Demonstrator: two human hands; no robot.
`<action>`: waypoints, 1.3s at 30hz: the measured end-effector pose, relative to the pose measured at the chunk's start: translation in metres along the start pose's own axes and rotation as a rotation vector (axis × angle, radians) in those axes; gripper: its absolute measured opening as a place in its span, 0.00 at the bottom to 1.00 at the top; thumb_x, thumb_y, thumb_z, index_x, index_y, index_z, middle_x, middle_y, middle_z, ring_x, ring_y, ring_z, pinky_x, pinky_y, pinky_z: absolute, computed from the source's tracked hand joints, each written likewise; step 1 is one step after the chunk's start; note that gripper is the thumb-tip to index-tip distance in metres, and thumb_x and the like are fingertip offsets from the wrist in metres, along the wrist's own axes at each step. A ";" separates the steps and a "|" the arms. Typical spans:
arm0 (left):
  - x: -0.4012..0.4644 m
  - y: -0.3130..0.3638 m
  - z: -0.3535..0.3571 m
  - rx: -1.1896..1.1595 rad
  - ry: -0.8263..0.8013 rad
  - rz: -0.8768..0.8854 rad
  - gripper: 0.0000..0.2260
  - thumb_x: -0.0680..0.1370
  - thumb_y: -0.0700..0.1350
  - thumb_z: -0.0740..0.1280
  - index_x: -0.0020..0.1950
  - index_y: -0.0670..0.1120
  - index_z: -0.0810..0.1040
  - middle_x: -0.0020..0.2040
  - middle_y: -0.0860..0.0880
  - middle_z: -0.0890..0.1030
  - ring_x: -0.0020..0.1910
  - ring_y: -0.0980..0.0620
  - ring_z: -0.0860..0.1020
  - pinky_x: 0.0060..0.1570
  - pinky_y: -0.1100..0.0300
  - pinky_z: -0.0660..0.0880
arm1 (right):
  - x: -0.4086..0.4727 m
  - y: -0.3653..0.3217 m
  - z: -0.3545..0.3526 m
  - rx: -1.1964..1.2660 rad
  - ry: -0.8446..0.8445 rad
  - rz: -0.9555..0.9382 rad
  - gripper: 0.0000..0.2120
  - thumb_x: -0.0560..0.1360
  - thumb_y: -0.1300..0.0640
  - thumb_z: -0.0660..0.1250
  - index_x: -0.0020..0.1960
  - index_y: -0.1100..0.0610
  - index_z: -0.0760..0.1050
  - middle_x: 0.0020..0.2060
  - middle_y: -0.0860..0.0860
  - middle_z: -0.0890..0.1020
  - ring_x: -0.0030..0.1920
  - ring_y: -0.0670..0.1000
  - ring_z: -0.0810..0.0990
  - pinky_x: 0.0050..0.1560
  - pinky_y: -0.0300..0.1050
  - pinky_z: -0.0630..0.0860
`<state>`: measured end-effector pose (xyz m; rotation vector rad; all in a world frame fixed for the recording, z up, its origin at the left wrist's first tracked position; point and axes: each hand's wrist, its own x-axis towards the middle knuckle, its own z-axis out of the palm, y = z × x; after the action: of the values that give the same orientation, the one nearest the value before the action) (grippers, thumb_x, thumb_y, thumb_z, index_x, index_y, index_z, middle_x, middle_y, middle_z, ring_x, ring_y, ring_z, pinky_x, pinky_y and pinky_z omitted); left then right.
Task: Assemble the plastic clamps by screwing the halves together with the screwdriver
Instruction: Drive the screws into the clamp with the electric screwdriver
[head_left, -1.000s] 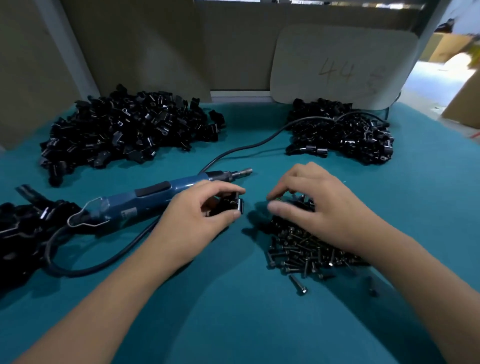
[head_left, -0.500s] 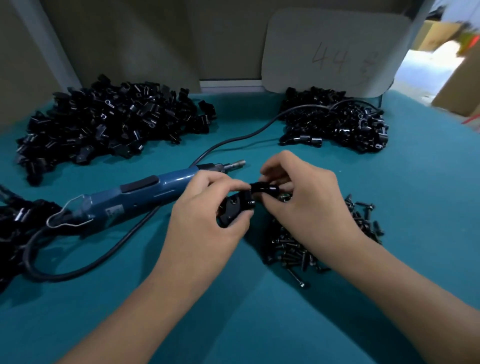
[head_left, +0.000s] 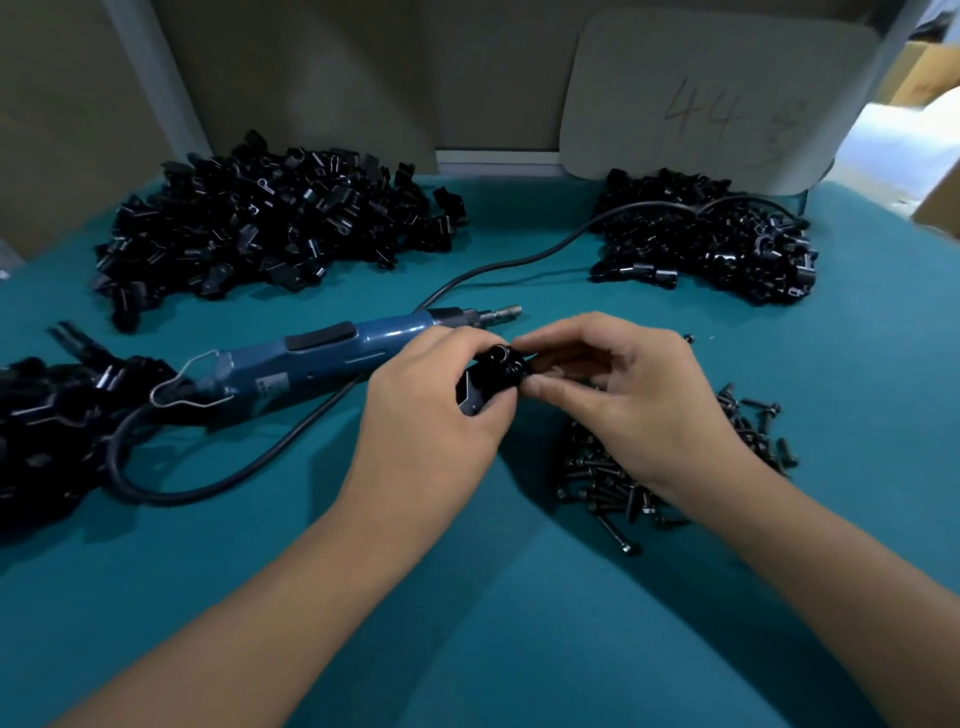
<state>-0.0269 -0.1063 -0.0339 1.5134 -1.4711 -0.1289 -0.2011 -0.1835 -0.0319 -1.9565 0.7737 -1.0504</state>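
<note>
Teal bench (head_left: 519, 649), centre: left hand (head_left: 431, 415) grips the clamp (head_left: 488, 379), right hand (head_left: 634, 395) pinches at its three-o'clock side, likely seating a screw. Next, probably the screwdriver (head_left: 322, 358), idle at nine o'clock.

Glossy black plastic clamp halves (head_left: 270, 218) and dark metal screws (head_left: 613, 483) lie on a matt teal cloth surface (head_left: 519, 623) beside a blue plastic screwdriver (head_left: 332, 358).

The screwdriver (head_left: 332, 358) lies left of the screws (head_left: 623, 483) (clamp piles (head_left: 270, 223) behind both).
</note>
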 end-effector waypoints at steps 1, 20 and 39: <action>0.000 0.000 -0.001 -0.027 -0.001 -0.017 0.13 0.73 0.38 0.79 0.56 0.48 0.86 0.48 0.55 0.83 0.45 0.62 0.78 0.48 0.67 0.72 | 0.000 0.000 0.001 -0.015 -0.002 -0.015 0.15 0.75 0.62 0.79 0.58 0.48 0.85 0.51 0.44 0.88 0.54 0.49 0.88 0.61 0.54 0.83; 0.006 -0.008 -0.014 -0.145 -0.034 0.103 0.16 0.74 0.39 0.81 0.61 0.48 0.87 0.57 0.53 0.83 0.60 0.57 0.81 0.62 0.63 0.76 | 0.004 0.009 -0.016 0.044 -0.071 -0.086 0.16 0.76 0.58 0.79 0.60 0.51 0.79 0.53 0.46 0.85 0.54 0.55 0.86 0.55 0.49 0.83; 0.012 -0.027 -0.008 -0.766 -0.168 -0.222 0.13 0.73 0.40 0.80 0.56 0.52 0.88 0.56 0.47 0.88 0.50 0.39 0.88 0.50 0.44 0.86 | 0.009 0.006 -0.042 -0.559 0.002 -0.212 0.08 0.83 0.53 0.70 0.62 0.52 0.82 0.53 0.43 0.81 0.53 0.43 0.80 0.56 0.43 0.78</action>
<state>0.0007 -0.1171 -0.0420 1.0319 -1.1678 -0.8675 -0.2339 -0.2083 -0.0185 -2.5561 0.9502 -1.0303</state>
